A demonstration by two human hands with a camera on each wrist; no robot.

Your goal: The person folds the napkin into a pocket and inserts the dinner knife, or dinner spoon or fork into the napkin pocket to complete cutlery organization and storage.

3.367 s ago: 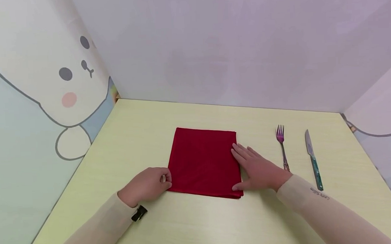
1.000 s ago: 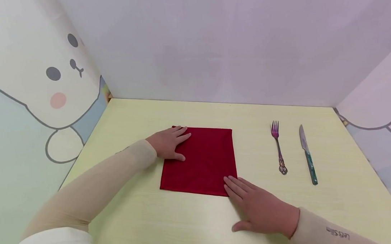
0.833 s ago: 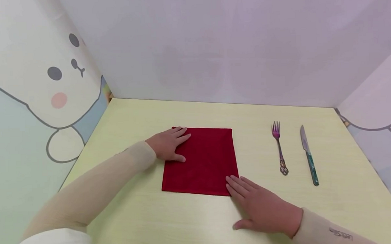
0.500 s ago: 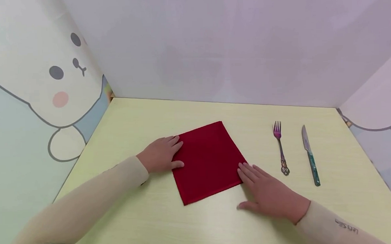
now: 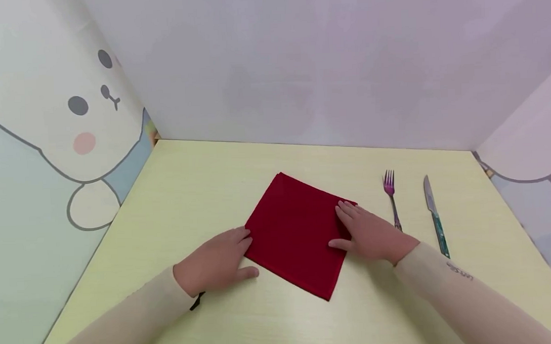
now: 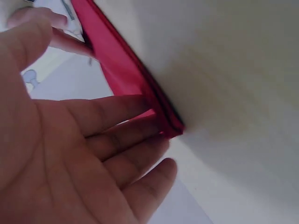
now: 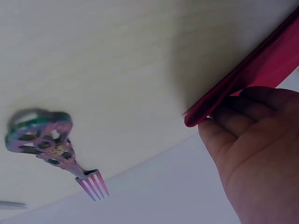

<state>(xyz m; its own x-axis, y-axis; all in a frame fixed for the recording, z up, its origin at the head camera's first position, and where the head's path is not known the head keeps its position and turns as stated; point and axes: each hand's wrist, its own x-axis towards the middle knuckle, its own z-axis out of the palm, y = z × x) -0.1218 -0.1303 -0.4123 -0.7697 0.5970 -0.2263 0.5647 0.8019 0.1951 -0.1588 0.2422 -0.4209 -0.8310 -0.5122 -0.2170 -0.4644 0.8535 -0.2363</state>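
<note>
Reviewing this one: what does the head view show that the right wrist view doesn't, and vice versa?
Only the head view shows the entire left hand, the marbled green handle of the silver-bladed knife, and the large white cartoon animal at the left.

Only the right wrist view shows the palm of the right hand and the ornate openwork handle end of the iridescent metal fork.

Both share the folded red cloth, the right hand touching it, the fork's tines and the pale wood-grain tabletop.

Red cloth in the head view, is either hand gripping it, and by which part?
Nothing is gripped: the left hand only touches the red cloth at its left corner, and the right hand rests on its right corner.
</note>
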